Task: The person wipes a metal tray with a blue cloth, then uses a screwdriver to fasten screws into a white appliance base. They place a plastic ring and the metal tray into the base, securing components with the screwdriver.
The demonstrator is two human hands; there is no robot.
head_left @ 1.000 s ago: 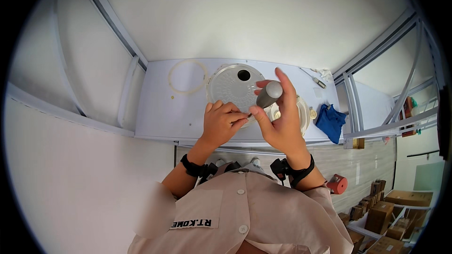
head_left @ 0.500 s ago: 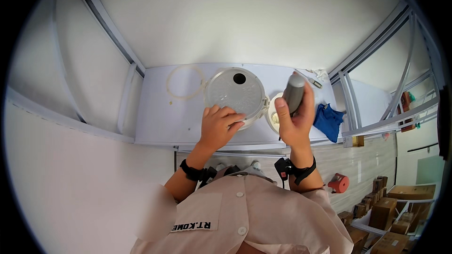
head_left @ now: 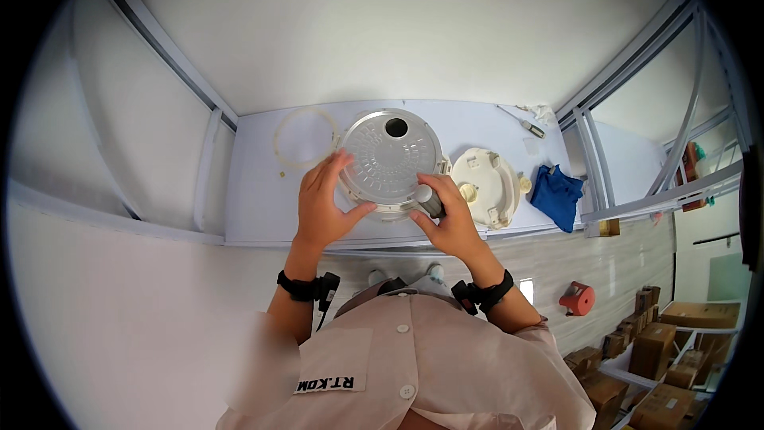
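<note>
A round silver-grey lid plate (head_left: 390, 155) with a dark hole near its far edge lies on the pale blue work table (head_left: 255, 207). My left hand (head_left: 322, 203) rests on the plate's left rim, fingers spread. My right hand (head_left: 450, 219) is closed around a small grey cylindrical tool (head_left: 428, 199), its tip down at the plate's near right edge. A cream round plastic cover (head_left: 485, 185) lies just right of the plate.
A thin pale ring gasket (head_left: 302, 137) lies left of the plate. A blue cloth (head_left: 555, 195) sits at the table's right end, a small screwdriver (head_left: 521, 123) at the far right. Cardboard boxes (head_left: 660, 350) and a red object (head_left: 578, 299) stand on the floor.
My right hand has brought the grey tool down from beside the cream cover to the plate's near right edge. My left hand stays on the plate's left rim.
</note>
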